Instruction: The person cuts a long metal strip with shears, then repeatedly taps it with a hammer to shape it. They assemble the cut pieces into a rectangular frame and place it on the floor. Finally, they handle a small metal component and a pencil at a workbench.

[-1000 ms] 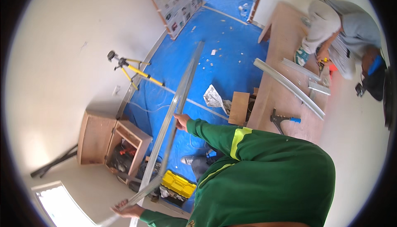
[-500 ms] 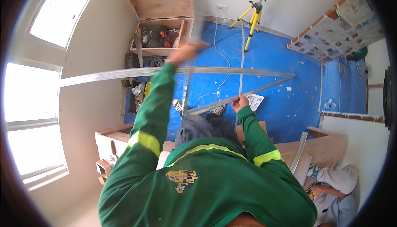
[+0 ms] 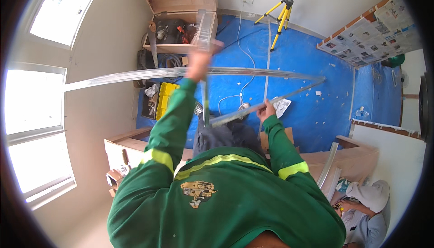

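A long silvery metal channel (image 3: 144, 74) stretches across in front of me from the left. Near the right end of that length, a second metal length (image 3: 291, 95) slants back toward my lap. My right hand (image 3: 266, 111) is closed around this slanting length. From its near end, a third metal strip (image 3: 204, 25) stands away from me, its far part wide and slightly blurred. My left hand (image 3: 200, 62), smeared by motion, grips this strip where it passes over the long channel. Whether the lengths are one bent piece is unclear.
An open wooden chest (image 3: 181, 48) with tools stands ahead, with a handsaw (image 3: 152, 47) at its left. Beyond is a yellow tripod (image 3: 282, 15). A yellow tray (image 3: 166, 98) lies left on the blue floor sheet (image 3: 303, 126). Another person (image 3: 361, 207) is at lower right.
The far part of the strip in my left hand has swung left and shows broader. My right hand keeps its hold. The whole view has shifted slightly, showing more of the yellow tray.
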